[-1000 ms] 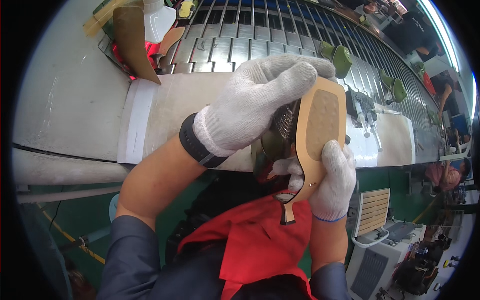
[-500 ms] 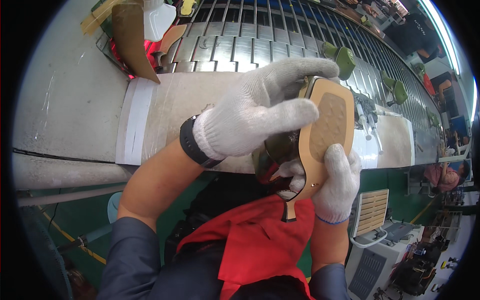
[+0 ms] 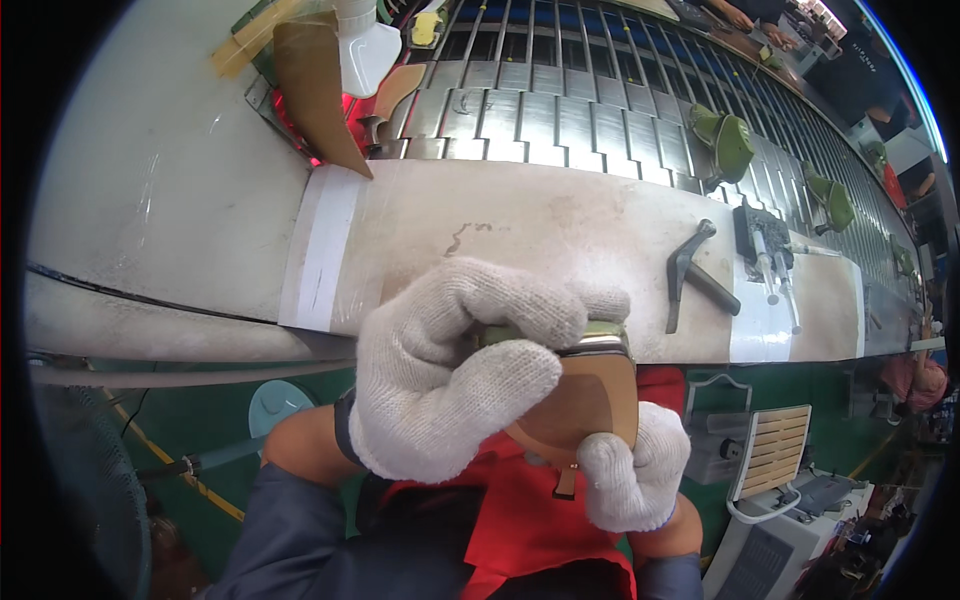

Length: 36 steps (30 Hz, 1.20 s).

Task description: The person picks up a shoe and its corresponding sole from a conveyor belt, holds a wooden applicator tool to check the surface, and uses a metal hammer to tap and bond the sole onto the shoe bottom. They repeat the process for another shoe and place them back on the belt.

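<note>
My left hand (image 3: 440,385) and right hand (image 3: 632,470) — fingers clamped on the tan-soled shoe (image 3: 585,405) — have lowered it from the worktop (image 3: 520,225) toward my red apron (image 3: 520,520).

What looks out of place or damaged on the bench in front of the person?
Nothing stands out. Both gloved hands, left and right, hold a tan-soled shoe; a hammer lies flat on the bench.

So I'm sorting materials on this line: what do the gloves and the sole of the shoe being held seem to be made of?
The gloves on the left hand and right hand look like white knitted cotton, matte, with visible ribbed stitches. The shoe sole looks like smooth tan leather or a leather-like board, slightly glossy, with a metallic-looking rim; which one cannot be told.
</note>
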{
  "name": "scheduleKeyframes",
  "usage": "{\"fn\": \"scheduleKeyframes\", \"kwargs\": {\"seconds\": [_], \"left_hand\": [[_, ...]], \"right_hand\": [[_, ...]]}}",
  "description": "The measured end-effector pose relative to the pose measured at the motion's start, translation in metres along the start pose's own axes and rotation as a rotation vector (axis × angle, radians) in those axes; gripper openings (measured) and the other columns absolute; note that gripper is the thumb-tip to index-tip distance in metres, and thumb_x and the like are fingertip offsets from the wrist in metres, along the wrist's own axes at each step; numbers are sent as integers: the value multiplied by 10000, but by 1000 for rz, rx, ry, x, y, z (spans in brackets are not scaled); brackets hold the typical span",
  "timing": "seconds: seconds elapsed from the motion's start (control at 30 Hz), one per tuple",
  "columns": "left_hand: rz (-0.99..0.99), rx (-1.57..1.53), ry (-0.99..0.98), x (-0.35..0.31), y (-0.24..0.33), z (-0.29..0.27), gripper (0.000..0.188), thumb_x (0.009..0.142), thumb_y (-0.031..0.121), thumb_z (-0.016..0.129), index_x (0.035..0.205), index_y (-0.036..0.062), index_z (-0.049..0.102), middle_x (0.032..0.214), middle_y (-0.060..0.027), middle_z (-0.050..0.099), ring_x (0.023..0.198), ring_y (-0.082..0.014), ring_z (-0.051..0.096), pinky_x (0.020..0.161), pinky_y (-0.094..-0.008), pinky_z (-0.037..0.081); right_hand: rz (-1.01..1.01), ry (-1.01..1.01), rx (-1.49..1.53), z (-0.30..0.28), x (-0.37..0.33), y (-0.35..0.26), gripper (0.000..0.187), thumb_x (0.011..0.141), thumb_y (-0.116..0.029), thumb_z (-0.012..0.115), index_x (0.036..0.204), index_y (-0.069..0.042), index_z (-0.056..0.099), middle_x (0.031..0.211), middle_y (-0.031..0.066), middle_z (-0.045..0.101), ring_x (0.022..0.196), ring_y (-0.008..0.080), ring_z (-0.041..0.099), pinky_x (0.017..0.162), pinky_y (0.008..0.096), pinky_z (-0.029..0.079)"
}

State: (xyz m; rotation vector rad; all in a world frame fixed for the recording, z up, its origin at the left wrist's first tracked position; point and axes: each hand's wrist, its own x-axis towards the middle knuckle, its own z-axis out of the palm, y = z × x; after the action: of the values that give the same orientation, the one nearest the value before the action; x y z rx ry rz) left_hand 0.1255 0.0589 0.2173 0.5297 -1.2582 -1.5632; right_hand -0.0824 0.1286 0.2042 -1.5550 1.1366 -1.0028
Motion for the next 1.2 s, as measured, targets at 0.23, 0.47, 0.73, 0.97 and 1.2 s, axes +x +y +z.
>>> {"fn": "scheduleKeyframes", "kwargs": {"seconds": [0.23, 0.47, 0.73, 0.97, 1.2], "left_hand": [[-65, 124, 104, -1, 24, -3, 232, 1000, 141, 735, 1082, 23, 553, 1180, -319, 739, 1116, -352, 759, 994, -521, 622], [-3, 351, 131, 0, 32, -7, 205, 920, 77, 758, 924, 56, 554, 941, -176, 768, 882, -205, 746, 1044, -476, 585], [93, 467, 369, 4, 21, -24, 216, 910, 47, 755, 1075, 5, 621, 1025, -118, 736, 889, -156, 709, 949, -358, 601], [283, 981, 192, -2, 23, -35, 249, 885, 26, 770, 1108, -1, 663, 1060, -109, 722, 947, -146, 694, 875, -296, 561], [86, 691, 482, 3, 19, -46, 158, 987, 113, 648, 1055, -24, 687, 994, -89, 718, 916, -159, 704, 869, -311, 557]], "right_hand": [[-177, -24, -129, 13, 6, 0, 134, 909, -140, 779, 956, -15, 773, 723, 137, 680, 601, 348, 661, 557, 432, 510], [-239, -84, -221, 30, 15, -5, 246, 877, -211, 852, 997, -16, 762, 739, 148, 690, 617, 329, 687, 572, 430, 541], [-163, -48, -227, 25, 36, -8, 183, 921, -172, 814, 982, -10, 756, 718, 141, 673, 602, 326, 679, 544, 402, 518], [-186, -16, -279, 34, 41, -14, 173, 921, -152, 806, 994, -6, 751, 721, 140, 680, 596, 322, 680, 551, 404, 526], [-174, 18, -263, 36, 43, -6, 212, 887, -166, 828, 1002, -5, 752, 746, 140, 695, 653, 316, 713, 603, 392, 549]]}}
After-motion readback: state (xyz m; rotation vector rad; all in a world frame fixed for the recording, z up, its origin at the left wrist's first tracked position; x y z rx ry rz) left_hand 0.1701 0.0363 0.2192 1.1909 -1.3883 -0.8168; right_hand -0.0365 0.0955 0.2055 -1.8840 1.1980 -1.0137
